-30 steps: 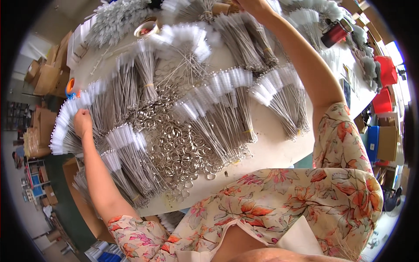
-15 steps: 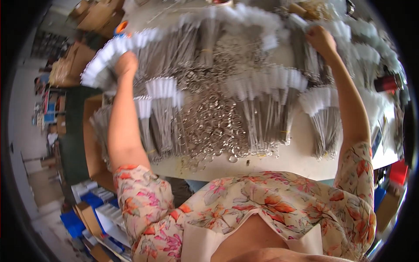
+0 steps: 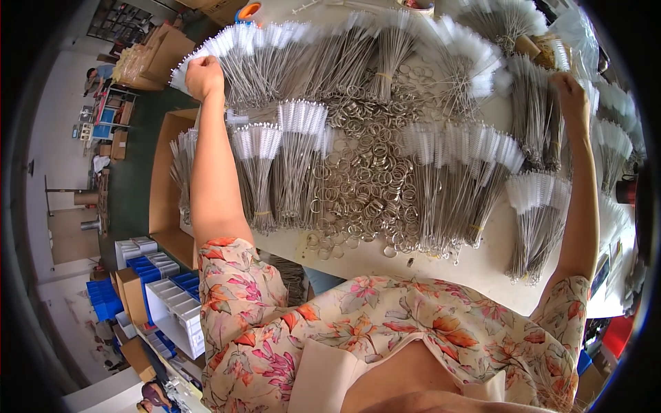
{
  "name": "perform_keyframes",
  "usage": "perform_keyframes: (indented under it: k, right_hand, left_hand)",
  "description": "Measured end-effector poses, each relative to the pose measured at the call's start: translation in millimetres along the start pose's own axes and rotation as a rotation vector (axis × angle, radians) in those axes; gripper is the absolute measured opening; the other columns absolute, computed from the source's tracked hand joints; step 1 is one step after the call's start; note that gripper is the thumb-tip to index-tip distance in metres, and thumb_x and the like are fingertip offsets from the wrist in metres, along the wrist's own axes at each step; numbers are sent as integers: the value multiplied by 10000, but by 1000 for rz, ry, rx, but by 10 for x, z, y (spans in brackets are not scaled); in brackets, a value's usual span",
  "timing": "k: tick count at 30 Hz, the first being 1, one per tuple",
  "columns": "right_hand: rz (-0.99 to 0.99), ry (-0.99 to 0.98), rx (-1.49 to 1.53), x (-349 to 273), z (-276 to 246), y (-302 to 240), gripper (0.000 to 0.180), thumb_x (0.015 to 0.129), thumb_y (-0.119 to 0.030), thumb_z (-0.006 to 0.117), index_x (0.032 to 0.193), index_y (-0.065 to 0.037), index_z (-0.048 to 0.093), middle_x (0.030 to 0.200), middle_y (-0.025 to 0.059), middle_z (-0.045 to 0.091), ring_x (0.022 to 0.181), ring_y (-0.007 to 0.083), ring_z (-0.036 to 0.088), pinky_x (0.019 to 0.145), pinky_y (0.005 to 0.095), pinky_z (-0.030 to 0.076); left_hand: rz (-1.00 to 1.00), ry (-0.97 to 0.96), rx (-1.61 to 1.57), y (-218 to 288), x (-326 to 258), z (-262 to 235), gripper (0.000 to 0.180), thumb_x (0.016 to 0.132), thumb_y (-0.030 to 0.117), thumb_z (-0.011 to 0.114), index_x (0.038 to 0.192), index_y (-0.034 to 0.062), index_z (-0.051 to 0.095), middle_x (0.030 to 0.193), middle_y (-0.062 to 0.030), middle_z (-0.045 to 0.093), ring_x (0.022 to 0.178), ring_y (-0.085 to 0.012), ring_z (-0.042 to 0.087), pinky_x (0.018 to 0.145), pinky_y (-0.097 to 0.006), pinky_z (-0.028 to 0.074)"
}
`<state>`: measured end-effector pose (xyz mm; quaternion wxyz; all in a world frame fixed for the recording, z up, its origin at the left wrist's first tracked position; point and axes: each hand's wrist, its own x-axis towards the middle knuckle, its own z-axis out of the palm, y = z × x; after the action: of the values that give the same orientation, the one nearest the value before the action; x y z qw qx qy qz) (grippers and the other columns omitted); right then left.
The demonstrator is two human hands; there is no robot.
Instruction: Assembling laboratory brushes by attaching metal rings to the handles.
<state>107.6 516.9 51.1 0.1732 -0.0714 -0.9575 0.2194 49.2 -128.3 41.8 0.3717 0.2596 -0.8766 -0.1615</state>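
Thin wire brushes with white bristled heads lie in bundles across the table. My left hand (image 3: 205, 77) is at the left end of the far row of brushes (image 3: 258, 51), its fingers curled closed against the white heads. My right hand (image 3: 573, 96) is beside a brush bundle (image 3: 535, 110) on the right, with the fingertips pinched together near the bristles; whatever is in them is too small to tell. Between the bundles spreads a heap of metal rings (image 3: 372, 182). Nearer me are more brush bundles (image 3: 258, 172), some tied with a yellow band.
A cardboard box (image 3: 172, 186) stands against the table's left side. An orange tape roll (image 3: 248, 12) lies at the far left edge. White and blue bins (image 3: 172, 310) are at the lower left. More brushes (image 3: 611, 148) cover the right side. Distant people are at the left.
The whole view has shifted, with the table now further right. My left hand has moved left along the far row to its end. My right hand stays by the right-hand bundles.
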Motion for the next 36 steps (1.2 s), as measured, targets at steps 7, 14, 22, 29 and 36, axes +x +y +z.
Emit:
perform_keyframes:
  k: [7, 14, 22, 29, 36]
  right_hand:
    - [-57, 136, 240, -66, -163, 68, 285, 870, -273, 521, 995, -39, 625, 880, 40, 640, 783, 108, 555, 740, 237, 413]
    - [158, 201, 573, -31, -473, 344, 266, 815, -342, 574, 934, -118, 653, 765, -29, 582, 632, 101, 499, 596, 272, 431]
    - [173, 405, 459, -67, -1178, 888, 160, 855, -195, 509, 891, -54, 575, 694, 57, 568, 583, 141, 553, 492, 282, 444]
    - [42, 117, -238, 57, -687, 1341, 319, 766, -392, 616, 901, -110, 678, 767, 43, 636, 700, 166, 590, 646, 319, 461]
    - [79, -41, -325, 98, -597, 1478, 366, 701, -415, 639, 885, -102, 690, 819, 93, 664, 782, 247, 628, 714, 354, 463]
  left_hand:
    - [172, -654, 306, -103, -141, 322, 354, 783, 404, 573, 782, 53, 620, 876, -157, 640, 854, -332, 602, 730, -424, 462]
    - [446, -743, 211, -103, -56, 669, 371, 781, 391, 586, 791, 20, 593, 806, -194, 609, 772, -372, 576, 674, -445, 438]
    - [568, -526, 170, -113, -215, 551, 272, 817, 314, 512, 869, 82, 645, 851, -195, 607, 801, -396, 560, 689, -439, 440]
    - [128, -762, 144, -183, 76, 500, 335, 799, 278, 449, 687, 22, 633, 586, -100, 604, 490, -204, 573, 469, -350, 440]
    - [383, -180, 299, 296, 135, 353, 285, 779, 273, 507, 926, 79, 654, 895, -169, 647, 820, -302, 631, 745, -410, 491]
